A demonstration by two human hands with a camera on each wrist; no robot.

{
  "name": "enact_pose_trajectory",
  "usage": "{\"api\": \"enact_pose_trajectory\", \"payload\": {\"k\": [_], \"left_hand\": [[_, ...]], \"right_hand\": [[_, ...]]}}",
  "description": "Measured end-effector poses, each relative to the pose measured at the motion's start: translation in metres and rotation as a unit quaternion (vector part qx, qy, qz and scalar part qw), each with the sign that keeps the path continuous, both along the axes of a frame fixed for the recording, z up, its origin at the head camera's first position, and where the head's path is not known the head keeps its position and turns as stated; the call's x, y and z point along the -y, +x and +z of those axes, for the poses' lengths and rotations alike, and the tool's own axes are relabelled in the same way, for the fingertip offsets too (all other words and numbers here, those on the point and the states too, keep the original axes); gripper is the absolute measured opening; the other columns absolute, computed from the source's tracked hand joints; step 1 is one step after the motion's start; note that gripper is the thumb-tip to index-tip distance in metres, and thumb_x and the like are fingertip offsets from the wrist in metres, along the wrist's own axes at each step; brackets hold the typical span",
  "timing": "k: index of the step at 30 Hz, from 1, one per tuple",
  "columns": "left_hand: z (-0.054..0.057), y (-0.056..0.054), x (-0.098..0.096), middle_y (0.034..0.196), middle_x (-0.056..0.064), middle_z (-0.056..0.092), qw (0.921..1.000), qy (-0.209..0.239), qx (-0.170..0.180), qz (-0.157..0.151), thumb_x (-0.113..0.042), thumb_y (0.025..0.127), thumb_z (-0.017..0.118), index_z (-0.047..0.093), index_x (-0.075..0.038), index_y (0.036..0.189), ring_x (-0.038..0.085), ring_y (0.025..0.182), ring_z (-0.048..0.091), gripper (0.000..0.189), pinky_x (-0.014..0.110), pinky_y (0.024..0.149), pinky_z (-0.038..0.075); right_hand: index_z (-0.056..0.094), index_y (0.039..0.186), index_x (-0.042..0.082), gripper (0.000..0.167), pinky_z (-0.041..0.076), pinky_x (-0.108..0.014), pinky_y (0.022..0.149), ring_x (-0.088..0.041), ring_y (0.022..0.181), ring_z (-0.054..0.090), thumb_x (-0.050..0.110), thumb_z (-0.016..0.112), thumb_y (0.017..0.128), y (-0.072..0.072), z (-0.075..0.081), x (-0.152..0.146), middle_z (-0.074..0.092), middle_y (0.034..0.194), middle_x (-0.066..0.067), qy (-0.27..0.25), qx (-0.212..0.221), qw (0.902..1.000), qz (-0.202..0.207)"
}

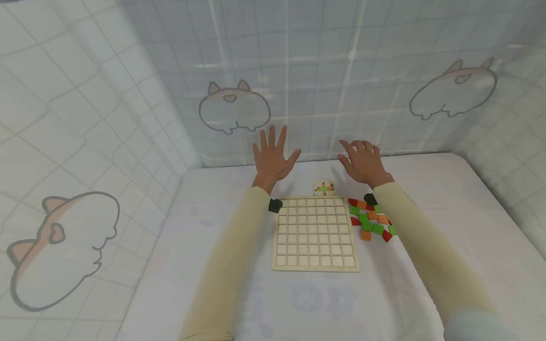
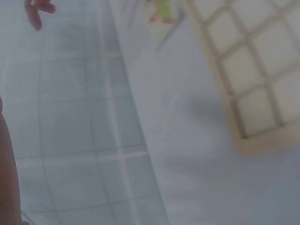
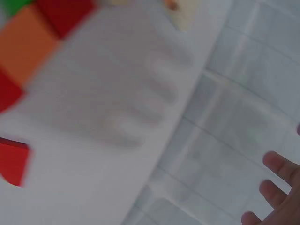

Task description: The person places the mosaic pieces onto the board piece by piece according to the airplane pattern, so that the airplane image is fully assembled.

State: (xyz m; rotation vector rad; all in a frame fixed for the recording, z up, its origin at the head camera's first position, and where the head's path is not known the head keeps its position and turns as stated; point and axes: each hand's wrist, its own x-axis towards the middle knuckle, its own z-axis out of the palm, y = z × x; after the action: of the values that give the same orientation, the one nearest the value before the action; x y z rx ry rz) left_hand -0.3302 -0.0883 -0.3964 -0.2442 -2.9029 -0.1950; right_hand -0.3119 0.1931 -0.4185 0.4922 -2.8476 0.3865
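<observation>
A wooden grid board (image 1: 315,229) with square cells lies on the white surface, its cells bare. Just beyond its far edge is a small pattern card (image 1: 324,187) with a green, red and orange design. Red, green and orange tiles (image 1: 366,225) lie scattered along the board's right side, partly hidden by the right forearm. My left hand (image 1: 272,161) is spread above the far left of the board, fingers straight, holding nothing. My right hand (image 1: 363,162) hovers beyond the tiles with loosely bent fingers and nothing in it; its shadow falls on the cloth in the right wrist view.
A tiled-pattern curtain (image 1: 307,94) with cartoon animal drawings stands behind the surface, and similar panels (image 1: 77,142) rise at left and right. The white cloth (image 1: 204,237) spreads around the board. Dark wrist cameras (image 1: 276,205) sit under both wrists.
</observation>
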Motion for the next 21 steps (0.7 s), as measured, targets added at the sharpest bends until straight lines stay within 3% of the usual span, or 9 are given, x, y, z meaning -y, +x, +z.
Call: {"api": "enact_pose_trajectory", "payload": {"k": [7,12,16,21], "left_hand": [[-0.032,0.032,0.018,0.165,0.005,-0.004,0.9987,-0.01,-0.005,-0.051,-0.077,0.091,0.019,-0.011,-0.038,0.155,0.033,0.149,-0.005,0.081,0.064,0.112,0.011],[-0.06,0.061,0.026,0.165,0.005,0.0,0.9961,-0.013,0.023,-0.084,-0.074,0.094,0.025,-0.005,-0.035,0.157,0.034,0.149,0.001,0.081,0.063,0.111,0.017],[-0.08,0.088,0.034,0.165,0.005,0.002,0.9884,0.02,0.087,-0.123,-0.069,0.094,0.039,-0.003,-0.033,0.158,0.034,0.149,0.004,0.084,0.062,0.111,0.019],[-0.096,0.121,0.05,0.164,0.007,0.001,0.9671,0.048,0.198,-0.153,-0.069,0.089,0.051,-0.002,-0.028,0.159,0.032,0.149,-0.001,0.097,0.06,0.113,0.012]], "right_hand": [[0.06,0.132,0.007,0.042,0.034,-0.063,0.092,-0.044,0.117,0.045,0.036,0.052,0.102,0.024,-0.045,-0.015,0.056,0.12,-0.019,0.042,-0.019,0.9975,0.053],[0.073,0.114,0.008,0.033,0.038,-0.061,0.087,-0.038,0.102,0.052,0.034,0.061,0.098,0.044,-0.06,-0.022,0.062,0.102,-0.012,0.05,0.0,0.9969,0.06],[0.078,0.103,0.011,0.026,0.038,-0.06,0.085,-0.034,0.093,0.053,0.032,0.064,0.096,0.062,-0.063,-0.023,0.064,0.093,-0.007,0.045,0.025,0.9965,0.066],[0.078,0.098,0.017,0.014,0.037,-0.061,0.084,-0.033,0.089,0.053,0.025,0.069,0.093,0.081,-0.065,-0.023,0.062,0.087,-0.003,0.042,0.04,0.9966,0.059]]}}
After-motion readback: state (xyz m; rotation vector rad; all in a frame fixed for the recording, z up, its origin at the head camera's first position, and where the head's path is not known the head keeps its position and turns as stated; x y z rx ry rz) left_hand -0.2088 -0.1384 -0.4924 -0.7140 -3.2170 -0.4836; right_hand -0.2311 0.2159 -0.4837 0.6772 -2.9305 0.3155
